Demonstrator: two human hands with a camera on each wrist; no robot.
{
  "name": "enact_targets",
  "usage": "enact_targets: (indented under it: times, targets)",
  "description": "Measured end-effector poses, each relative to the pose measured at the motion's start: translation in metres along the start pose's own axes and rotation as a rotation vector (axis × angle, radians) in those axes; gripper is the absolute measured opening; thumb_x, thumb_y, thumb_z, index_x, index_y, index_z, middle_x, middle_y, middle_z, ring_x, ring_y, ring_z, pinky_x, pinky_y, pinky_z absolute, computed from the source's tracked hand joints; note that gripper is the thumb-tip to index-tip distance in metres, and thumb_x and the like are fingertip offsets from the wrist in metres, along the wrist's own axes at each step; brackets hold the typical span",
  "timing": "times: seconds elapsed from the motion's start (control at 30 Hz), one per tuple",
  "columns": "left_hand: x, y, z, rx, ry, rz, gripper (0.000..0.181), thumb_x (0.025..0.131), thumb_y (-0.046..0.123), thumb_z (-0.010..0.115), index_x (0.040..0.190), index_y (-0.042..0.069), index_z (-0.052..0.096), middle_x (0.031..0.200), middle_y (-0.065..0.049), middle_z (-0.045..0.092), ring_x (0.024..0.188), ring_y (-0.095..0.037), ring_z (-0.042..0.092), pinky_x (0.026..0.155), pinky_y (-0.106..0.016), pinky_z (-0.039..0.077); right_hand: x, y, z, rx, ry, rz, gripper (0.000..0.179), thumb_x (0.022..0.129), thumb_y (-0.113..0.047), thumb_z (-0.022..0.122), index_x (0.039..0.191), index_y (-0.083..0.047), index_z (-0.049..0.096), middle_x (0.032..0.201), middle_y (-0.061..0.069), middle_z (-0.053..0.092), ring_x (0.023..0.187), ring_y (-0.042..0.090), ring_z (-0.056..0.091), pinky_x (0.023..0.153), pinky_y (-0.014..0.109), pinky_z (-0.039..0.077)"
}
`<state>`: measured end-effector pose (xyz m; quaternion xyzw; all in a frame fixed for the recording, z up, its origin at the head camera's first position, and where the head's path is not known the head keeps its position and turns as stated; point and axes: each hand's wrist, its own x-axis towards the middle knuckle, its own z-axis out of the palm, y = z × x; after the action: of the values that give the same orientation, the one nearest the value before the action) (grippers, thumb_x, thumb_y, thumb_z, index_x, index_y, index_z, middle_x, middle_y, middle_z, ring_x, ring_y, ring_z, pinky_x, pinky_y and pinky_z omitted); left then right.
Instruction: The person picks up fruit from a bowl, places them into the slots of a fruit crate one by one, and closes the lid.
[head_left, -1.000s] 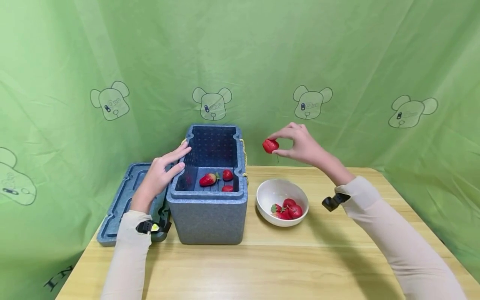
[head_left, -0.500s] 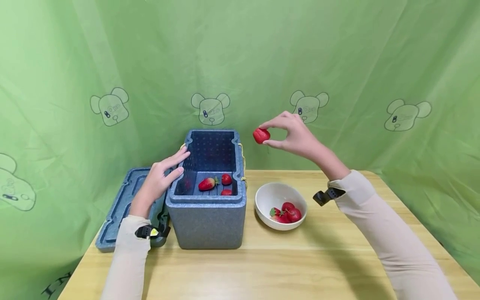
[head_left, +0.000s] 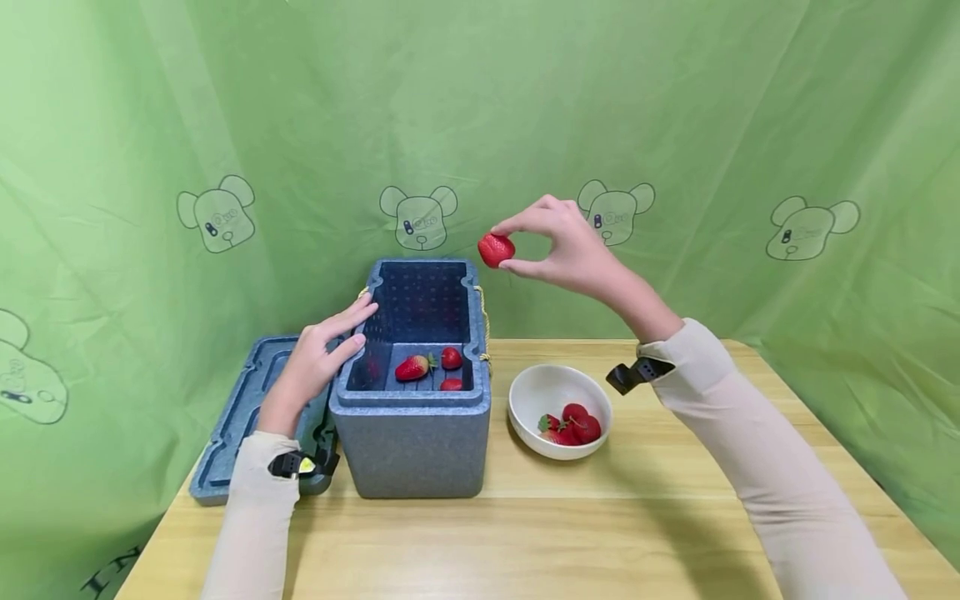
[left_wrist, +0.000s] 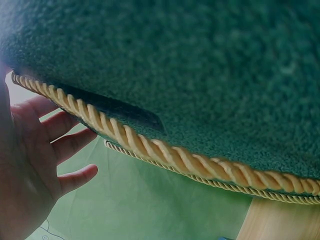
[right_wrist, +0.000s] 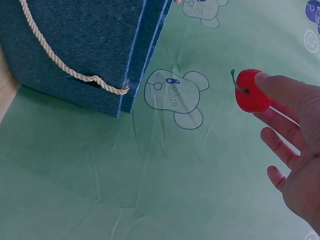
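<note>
A red strawberry (head_left: 496,249) is pinched between the thumb and fingertips of my right hand (head_left: 573,243), held in the air above the right rim of the blue-grey foam box (head_left: 411,454). In the right wrist view, a thin green stem sticks out of the strawberry (right_wrist: 252,95). My left hand (head_left: 317,357) rests with extended fingers on the box's left rim. Inside the box lie a larger strawberry (head_left: 412,368) with a pale, leafy end and two red fruits, one of them partly cut off by the front wall. Several strawberries (head_left: 576,426) fill the lower part of a white bowl (head_left: 538,392).
The box's lid (head_left: 251,417) lies on the wooden table (head_left: 525,542) at the left, partly under my left forearm. Yellow rope (head_left: 483,321) hangs along the box's right side. A green curtain (head_left: 480,108) with bear drawings encloses the table behind and on both sides.
My right hand has carried the pinched strawberry left and upward, from above the bowl's back area toward the box. My left hand has stayed on the box rim.
</note>
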<state>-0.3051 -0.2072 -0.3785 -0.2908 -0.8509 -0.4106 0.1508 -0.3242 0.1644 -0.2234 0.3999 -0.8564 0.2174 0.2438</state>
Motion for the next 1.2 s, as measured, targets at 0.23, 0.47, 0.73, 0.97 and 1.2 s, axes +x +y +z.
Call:
enact_targets:
  times: [0.23, 0.47, 0.73, 0.97, 1.2]
  targets:
    - [-0.001, 0.001, 0.001, -0.001, 0.002, 0.013, 0.049, 0.104, 0.028, 0.054, 0.152, 0.019, 0.05, 0.165, -0.005, 0.037, 0.153, -0.028, 0.035, 0.121, -0.06, 0.03, 0.009, -0.012, 0.001, -0.005, -0.036, -0.035, 0.038, 0.081, -0.012, 0.086, 0.118, -0.008, 0.076, 0.112, 0.007, 0.077, 0.101, 0.023, 0.051, 0.093, 0.044, 0.03]
    - [0.001, 0.001, 0.0, 0.004, 0.008, 0.018, 0.049, 0.103, 0.023, 0.055, 0.152, 0.019, 0.051, 0.164, -0.005, 0.037, 0.152, -0.029, 0.036, 0.121, -0.06, 0.031, 0.017, -0.02, 0.005, -0.044, -0.074, -0.067, 0.039, 0.08, -0.015, 0.087, 0.117, -0.009, 0.076, 0.111, 0.007, 0.077, 0.102, 0.024, 0.053, 0.099, 0.046, 0.032]
    - [-0.001, -0.002, -0.001, 0.012, 0.003, 0.009, 0.05, 0.104, 0.03, 0.054, 0.152, 0.018, 0.05, 0.164, -0.006, 0.036, 0.152, -0.031, 0.035, 0.12, -0.062, 0.031, 0.022, -0.032, 0.016, -0.108, -0.118, -0.147, 0.04, 0.077, -0.016, 0.088, 0.115, -0.011, 0.077, 0.11, 0.005, 0.078, 0.102, 0.024, 0.055, 0.097, 0.047, 0.034]
    - [0.0, -0.001, -0.002, 0.01, 0.009, 0.013, 0.05, 0.103, 0.022, 0.056, 0.152, 0.018, 0.05, 0.164, -0.005, 0.036, 0.153, -0.031, 0.035, 0.12, -0.062, 0.031, 0.027, -0.039, 0.022, -0.135, -0.171, -0.208, 0.037, 0.079, -0.017, 0.087, 0.114, -0.012, 0.077, 0.109, 0.003, 0.078, 0.101, 0.023, 0.055, 0.095, 0.047, 0.035]
    - [0.0, -0.001, -0.001, 0.011, -0.002, 0.004, 0.05, 0.104, 0.03, 0.054, 0.152, 0.019, 0.05, 0.165, -0.004, 0.036, 0.153, -0.03, 0.035, 0.121, -0.061, 0.031, 0.031, -0.046, 0.029, -0.179, -0.222, -0.248, 0.036, 0.08, -0.018, 0.086, 0.114, -0.012, 0.077, 0.106, 0.003, 0.077, 0.099, 0.024, 0.054, 0.098, 0.048, 0.037]
